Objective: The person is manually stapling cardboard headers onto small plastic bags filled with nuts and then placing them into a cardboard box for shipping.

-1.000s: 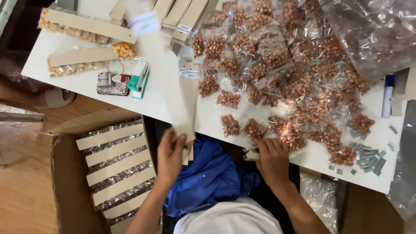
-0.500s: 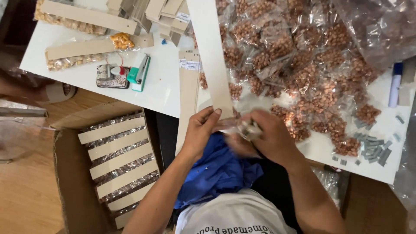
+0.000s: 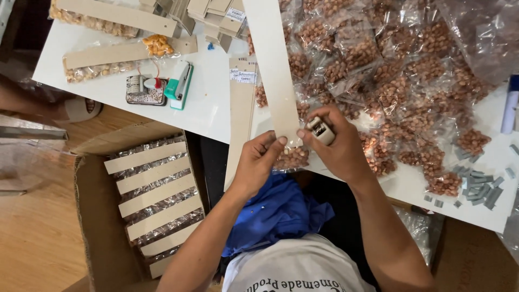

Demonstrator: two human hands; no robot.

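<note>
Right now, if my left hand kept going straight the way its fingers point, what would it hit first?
Probably the cardboard strip that the left hand already pinches, then the right hand beyond; depth is unclear.

Bright, even light; sharp focus

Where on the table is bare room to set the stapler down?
Bare white table lies between the teal stapler and the cardboard strip. The right half is crowded with nut packets; staple sticks fill the near right edge.

Single head-worn view, steeply downward and close over the white table [image 3: 211,116] edge and lap.
</note>
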